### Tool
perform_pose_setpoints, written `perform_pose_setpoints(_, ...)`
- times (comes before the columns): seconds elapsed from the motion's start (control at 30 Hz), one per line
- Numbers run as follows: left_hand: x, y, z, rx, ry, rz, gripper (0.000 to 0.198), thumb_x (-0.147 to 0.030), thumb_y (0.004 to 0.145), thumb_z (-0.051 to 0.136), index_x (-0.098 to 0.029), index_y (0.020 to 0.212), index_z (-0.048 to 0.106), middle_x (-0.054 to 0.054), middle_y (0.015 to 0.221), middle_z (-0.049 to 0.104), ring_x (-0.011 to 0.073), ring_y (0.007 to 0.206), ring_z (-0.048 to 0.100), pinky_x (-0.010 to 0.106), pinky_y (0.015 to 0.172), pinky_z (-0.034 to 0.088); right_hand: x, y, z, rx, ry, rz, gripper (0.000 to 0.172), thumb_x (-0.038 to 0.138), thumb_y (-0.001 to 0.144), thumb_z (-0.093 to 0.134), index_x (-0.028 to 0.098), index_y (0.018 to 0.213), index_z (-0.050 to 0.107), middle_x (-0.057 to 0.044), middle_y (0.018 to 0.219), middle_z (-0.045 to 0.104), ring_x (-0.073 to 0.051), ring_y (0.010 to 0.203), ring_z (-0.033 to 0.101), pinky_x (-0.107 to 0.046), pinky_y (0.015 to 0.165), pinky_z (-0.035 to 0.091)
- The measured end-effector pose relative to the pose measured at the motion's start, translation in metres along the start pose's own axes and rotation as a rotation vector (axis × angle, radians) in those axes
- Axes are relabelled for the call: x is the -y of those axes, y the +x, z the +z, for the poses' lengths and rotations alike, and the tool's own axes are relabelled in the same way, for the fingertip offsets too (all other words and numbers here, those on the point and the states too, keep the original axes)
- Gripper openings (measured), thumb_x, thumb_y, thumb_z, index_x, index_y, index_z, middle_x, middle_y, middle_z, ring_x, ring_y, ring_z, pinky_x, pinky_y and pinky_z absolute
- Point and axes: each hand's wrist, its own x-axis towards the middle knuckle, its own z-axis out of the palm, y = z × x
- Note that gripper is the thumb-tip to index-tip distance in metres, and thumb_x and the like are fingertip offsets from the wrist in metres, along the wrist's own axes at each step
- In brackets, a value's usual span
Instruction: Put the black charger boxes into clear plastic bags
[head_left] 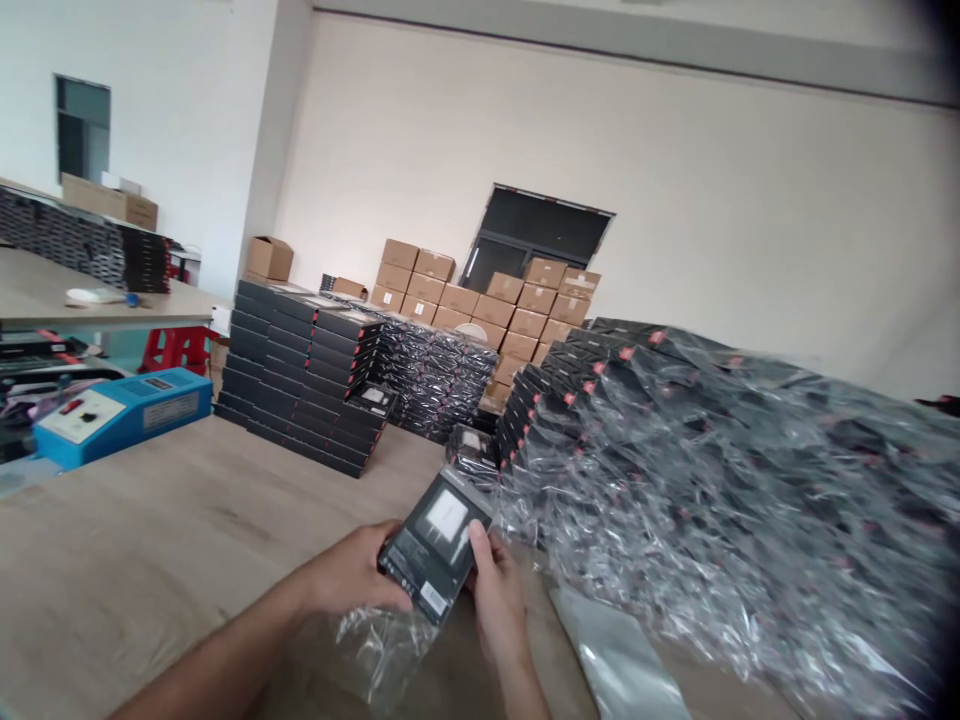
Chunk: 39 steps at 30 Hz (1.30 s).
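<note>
Between my two hands is a black box (420,560) with a white device printed on its face, tilted up above the wooden table. My left hand (364,570) is closed around its left side. On the right edge rests my right hand (499,590), its thumb pressed on the face and its other fingers hidden behind. Clear plastic wrap (386,650) hangs loosely from the box's lower end. Just past the box lies a similar plastic-wrapped box (474,445).
Black boxes (300,370) stand stacked at back left. A large pile of plastic-wrapped boxes (712,480) fills the right side. Flat clear bags (619,650) lie near my right forearm. A blue machine (127,410) sits at the left; cardboard cartons (480,305) are stacked behind.
</note>
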Motion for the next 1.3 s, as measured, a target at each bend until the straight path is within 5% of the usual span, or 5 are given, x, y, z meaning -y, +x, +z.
perform_pose_setpoints(0.27, -0.01, 0.076, -0.009, -0.472, 0.286, 0.111, 0.037, -0.033, 0.071, 0.064, -0.016, 0.103, 0.062, 0.004, 0.096, 0.069, 0.0201, 0.089, 0.061, 0.027, 0.078, 0.047, -0.039, 0.005, -0.022, -0.127, -1.007, -0.333, 0.033, 0.037, 0.089, 0.04, 0.021, 0.098, 0.067, -0.01, 0.104, 0.067, -0.027, 0.1, 0.057, -0.038, 0.088, 0.038)
perform_pose_setpoints(0.63, -0.026, 0.215, -0.008, -0.316, 0.848, -0.252, 0.06, -0.07, 0.065, 0.058, -0.011, 0.059, 0.066, 0.014, 0.053, 0.063, 0.0271, 0.061, 0.064, 0.032, 0.062, 0.046, -0.056, 0.013, -0.021, -0.031, -1.23, -0.281, 0.027, 0.032, 0.089, 0.041, 0.024, 0.095, 0.066, -0.007, 0.099, 0.068, -0.026, 0.096, 0.059, -0.035, 0.078, 0.039)
perform_pose_setpoints(0.83, -0.069, 0.202, -0.078, -0.535, 1.091, -0.239, 0.063, -0.064, 0.075, 0.049, -0.008, 0.097, 0.067, 0.026, 0.116, 0.059, 0.0389, 0.12, 0.046, 0.04, 0.094, 0.036, -0.057, 0.013, -0.018, -0.035, -1.232, -0.276, 0.028, 0.032, 0.088, 0.04, 0.023, 0.093, 0.066, -0.008, 0.096, 0.067, -0.025, 0.094, 0.059, -0.035, 0.078, 0.038)
perform_pose_setpoints(0.97, -0.078, 0.174, -0.112, -0.543, 1.12, -0.356, 0.058, -0.029, 0.043, 0.082, -0.01, 0.096, 0.068, 0.025, 0.117, 0.059, 0.0454, 0.12, 0.042, 0.044, 0.095, 0.035, -0.055, 0.014, -0.018, -0.025, -1.246, -0.267, 0.029, 0.033, 0.088, 0.04, 0.023, 0.093, 0.066, -0.008, 0.096, 0.067, -0.025, 0.094, 0.059, -0.035, 0.077, 0.039)
perform_pose_setpoints(1.3, -0.064, 0.067, -0.068, -0.421, 0.36, 0.018, 0.05, -0.022, 0.071, 0.048, -0.015, 0.119, 0.055, 0.008, 0.101, 0.067, 0.023, 0.088, 0.064, 0.032, 0.075, 0.049, -0.051, 0.011, -0.018, 0.011, -1.113, -0.272, 0.039, 0.049, 0.082, 0.047, 0.022, 0.105, 0.065, -0.009, 0.109, 0.066, -0.029, 0.104, 0.057, -0.04, 0.086, 0.04)
